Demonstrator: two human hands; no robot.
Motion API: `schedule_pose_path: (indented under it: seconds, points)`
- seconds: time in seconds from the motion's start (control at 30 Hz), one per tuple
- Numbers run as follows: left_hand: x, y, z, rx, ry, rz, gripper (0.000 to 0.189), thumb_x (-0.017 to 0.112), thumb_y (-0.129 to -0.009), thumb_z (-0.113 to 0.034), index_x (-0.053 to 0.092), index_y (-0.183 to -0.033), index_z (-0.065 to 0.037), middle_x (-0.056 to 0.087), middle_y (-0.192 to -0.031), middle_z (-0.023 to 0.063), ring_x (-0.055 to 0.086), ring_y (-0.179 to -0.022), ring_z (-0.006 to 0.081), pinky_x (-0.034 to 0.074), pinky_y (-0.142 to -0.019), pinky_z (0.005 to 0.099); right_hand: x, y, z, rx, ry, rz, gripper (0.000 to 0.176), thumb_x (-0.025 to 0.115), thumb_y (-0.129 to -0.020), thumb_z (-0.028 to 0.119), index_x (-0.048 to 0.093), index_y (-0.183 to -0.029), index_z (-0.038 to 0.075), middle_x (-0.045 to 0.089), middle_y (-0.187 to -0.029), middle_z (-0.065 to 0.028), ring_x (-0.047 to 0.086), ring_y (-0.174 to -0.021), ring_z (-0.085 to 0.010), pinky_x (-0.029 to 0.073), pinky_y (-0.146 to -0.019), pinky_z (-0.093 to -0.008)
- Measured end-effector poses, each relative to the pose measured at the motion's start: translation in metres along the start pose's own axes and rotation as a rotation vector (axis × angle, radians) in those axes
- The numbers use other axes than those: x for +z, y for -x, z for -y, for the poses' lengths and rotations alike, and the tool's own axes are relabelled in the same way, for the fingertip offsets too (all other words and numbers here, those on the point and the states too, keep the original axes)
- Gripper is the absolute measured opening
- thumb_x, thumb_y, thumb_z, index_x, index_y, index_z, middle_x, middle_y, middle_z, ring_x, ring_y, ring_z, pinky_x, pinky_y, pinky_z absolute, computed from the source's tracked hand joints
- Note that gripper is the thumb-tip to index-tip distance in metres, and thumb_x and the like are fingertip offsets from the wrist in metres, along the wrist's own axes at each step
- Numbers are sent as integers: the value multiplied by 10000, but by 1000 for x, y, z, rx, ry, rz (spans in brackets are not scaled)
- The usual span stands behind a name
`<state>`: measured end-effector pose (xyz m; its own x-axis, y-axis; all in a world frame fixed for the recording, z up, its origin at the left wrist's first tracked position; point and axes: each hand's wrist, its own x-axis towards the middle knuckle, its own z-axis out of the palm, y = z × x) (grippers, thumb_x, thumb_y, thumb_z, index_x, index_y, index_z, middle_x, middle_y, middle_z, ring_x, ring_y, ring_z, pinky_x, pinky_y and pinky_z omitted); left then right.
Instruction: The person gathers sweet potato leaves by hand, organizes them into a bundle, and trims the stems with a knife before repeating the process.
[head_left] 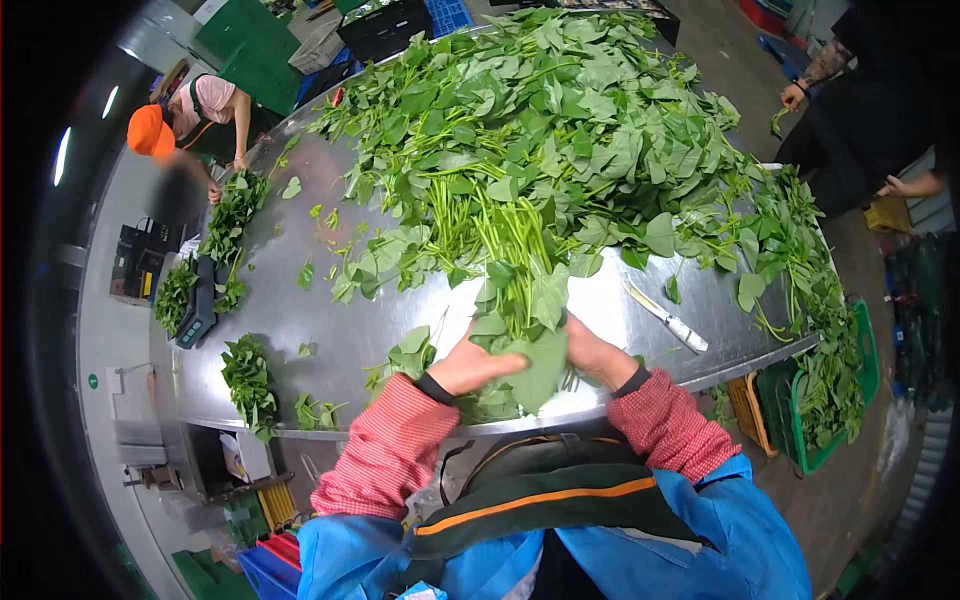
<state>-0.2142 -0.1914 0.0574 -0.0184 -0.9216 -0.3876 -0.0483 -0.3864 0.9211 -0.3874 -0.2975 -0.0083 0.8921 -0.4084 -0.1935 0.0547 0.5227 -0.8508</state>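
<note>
Between my hands is a bunch of leafy greens (515,270), its pale green stems pointing away from me and its broad leaves toward me. My left hand (475,365) grips the leafy end from the left, thumb across the leaves and other fingers hidden. From the right, my right hand (595,352) closes around the same leaves, its fingers partly covered. A knife with a whitish handle (683,333) lies on the metal table (600,295) to the right. Beyond the bunch rises a large heap of the same greens (580,120).
At the left, a person in an orange cap (150,130) handles greens by a dark scale (198,310). A separate bunch (248,380) lies near the left front edge. Another person (850,120) stands at the right. A green crate (865,370) of greens sits below the right edge.
</note>
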Motion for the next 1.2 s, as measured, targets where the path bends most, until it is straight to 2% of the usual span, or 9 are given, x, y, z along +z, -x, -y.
schedule_pose_path:
  seconds: [0.17, 0.3, 0.47, 0.57, 0.7, 0.77, 0.83, 0.97, 1.2]
  points:
    - [32, -7, 36, 168, -238, -318, 510, 784, -686, -228, 582, -1098, -4, 552, -1122, 149, 515, -1055, 302, 415, -932, 383, -1, -4, -16, 190, -315, 57, 535, 641, -860, 250, 459, -1327, 62, 550, -1225, -76, 547, -1057, -155, 448, -913, -285]
    - [27, -1, 57, 280, -613, -572, 501, 793, -599, -187, 607, -1030, -11, 546, -1057, 185, 477, -1038, 364, 417, -910, 408, -8, -20, -2, 35, 527, 142, 467, 631, -860, 244, 517, -1273, 59, 582, -1179, -63, 557, -1025, -159, 462, -883, -289]
    - [35, 3, 49, 340, -803, -571, 421, 771, -630, -185, 639, -1001, -38, 574, -1092, 150, 464, -1098, 326, 406, -936, 412, 8, -2, -22, 253, -229, 136, 554, 715, -810, 165, 476, -1295, 43, 577, -1183, -69, 551, -1056, -159, 456, -910, -289]
    - [22, 1, 77, 362, -718, -586, 401, 744, -673, -164, 637, -1043, -53, 601, -1096, 141, 503, -1068, 332, 418, -931, 409, 12, -16, -41, 208, -143, 266, 576, 715, -812, 170, 457, -1312, 41, 554, -1221, -64, 552, -1060, -164, 477, -880, -293]
    - [-13, 4, 69, 445, -563, -695, 382, 693, -693, -103, 624, -1061, -24, 594, -1059, 192, 540, -983, 389, 448, -874, 434, 4, -11, -13, 371, 773, 192, 675, 663, -829, 335, 395, -1337, -20, 661, -871, -160, 640, -814, -194, 510, -709, -324]
    - [-44, 14, 46, 446, -941, -607, 396, 648, -711, -56, 592, -1101, -21, 592, -1047, 204, 546, -955, 403, 460, -844, 423, -9, 9, -15, 207, 950, 158, 557, 609, -838, 398, 528, -1223, 4, 646, -715, -157, 639, -650, -243, 504, -640, -343]
    - [-63, 19, 90, -6, -1056, -450, 439, 611, -719, -17, 546, -1153, -25, 573, -1075, 228, 544, -929, 426, 471, -815, 410, -27, 18, -23, 178, 1164, 235, 469, 596, -844, 394, 607, -1130, 23, 654, -723, -133, 634, -620, -252, 503, -619, -351]
    - [-73, 25, 97, 284, -575, -434, 672, 663, -704, -7, 389, -1318, -27, 551, -1136, 228, 574, -985, 369, 471, -858, 357, -37, 30, 26, 271, 830, 28, 349, 579, -880, 326, 637, -1002, 5, 653, -726, -81, 612, -591, -164, 492, -586, -293]
    - [-74, 62, 91, 19, -433, -428, 938, 783, -654, -134, 228, -1398, 0, 566, -1202, 167, 554, -1107, 279, 429, -960, 331, -43, -5, 46, -30, 428, -358, 346, 608, -897, 248, 580, -1062, -56, 630, -775, -72, 604, -671, -115, 484, -602, -244]
